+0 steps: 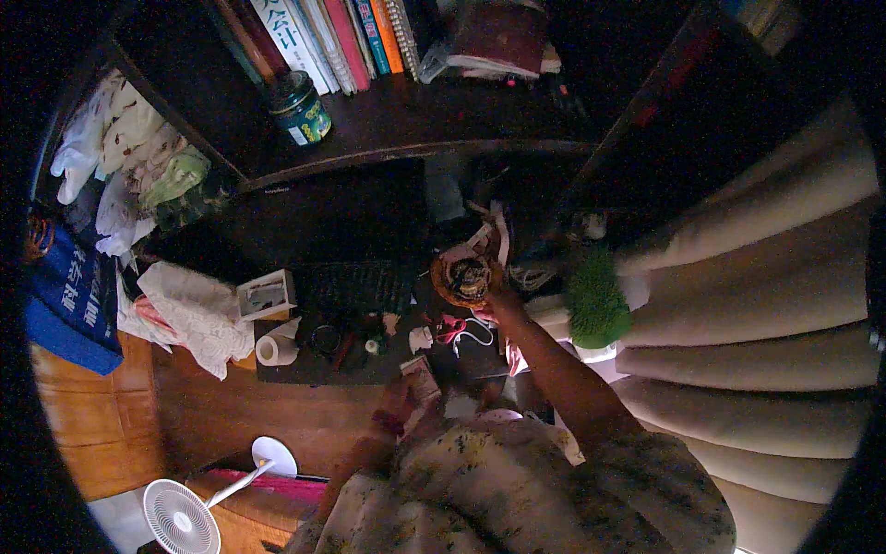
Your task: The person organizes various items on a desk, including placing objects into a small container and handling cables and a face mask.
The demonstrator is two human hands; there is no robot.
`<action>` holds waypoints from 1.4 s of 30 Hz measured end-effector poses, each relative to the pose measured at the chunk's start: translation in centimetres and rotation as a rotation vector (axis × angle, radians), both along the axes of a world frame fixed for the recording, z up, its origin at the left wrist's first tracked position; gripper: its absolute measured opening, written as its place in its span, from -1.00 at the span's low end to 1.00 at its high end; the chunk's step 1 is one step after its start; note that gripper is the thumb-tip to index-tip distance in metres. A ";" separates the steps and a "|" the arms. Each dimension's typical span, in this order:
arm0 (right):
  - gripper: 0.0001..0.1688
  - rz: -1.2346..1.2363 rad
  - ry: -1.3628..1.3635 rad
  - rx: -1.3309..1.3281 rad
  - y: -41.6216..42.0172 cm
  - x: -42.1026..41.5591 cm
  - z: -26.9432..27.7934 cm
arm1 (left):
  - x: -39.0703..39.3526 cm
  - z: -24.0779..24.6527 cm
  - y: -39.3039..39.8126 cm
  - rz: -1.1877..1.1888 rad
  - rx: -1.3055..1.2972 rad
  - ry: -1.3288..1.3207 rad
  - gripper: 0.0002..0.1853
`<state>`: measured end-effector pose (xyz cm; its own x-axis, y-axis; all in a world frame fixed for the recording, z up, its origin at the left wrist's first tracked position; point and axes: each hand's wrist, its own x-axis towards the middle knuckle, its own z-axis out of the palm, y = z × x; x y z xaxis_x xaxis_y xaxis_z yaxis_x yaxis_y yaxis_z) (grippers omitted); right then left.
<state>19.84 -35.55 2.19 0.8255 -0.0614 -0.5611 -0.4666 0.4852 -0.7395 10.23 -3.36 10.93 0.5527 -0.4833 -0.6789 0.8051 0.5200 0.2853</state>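
My left hand (394, 401) is low before me at the desk's front edge, shut on a small flat rectangular packet (420, 379); dim light hides what it is. My right hand (495, 280) reaches forward to the right side of a small round woven basket (437, 282) and seems to grip its rim. Inside the basket lie coiled or round items too dark to name. Pale strap-like pieces (500, 232) stick up behind it. On the dark desk (311, 374) between my hands are a white plug adapter (420, 338), a red cable (451, 327) and a white cable (484, 338).
A keyboard (356, 284), paper roll (277, 350) and small white-framed box (266, 296) stand left. To the right are a potted green plant (597, 305) and a curtain (747, 298). Above is a shelf (429, 124) with books (346, 41) and a jar (301, 109). A white fan (182, 519) stands lower left.
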 end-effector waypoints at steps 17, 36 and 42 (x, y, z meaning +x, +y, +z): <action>-0.55 0.191 0.049 -0.058 1.7 -6.0 17.2 | 10.0 -8.3 -5.0 0.168 0.213 -0.397 -0.54; -0.31 0.635 0.064 -0.197 3.2 -6.1 16.4 | 0.5 9.8 -6.5 0.277 0.067 -0.546 -0.38; -0.48 0.360 0.135 0.130 5.3 -2.6 17.0 | -1.5 10.1 -4.6 0.178 0.319 -0.576 -0.41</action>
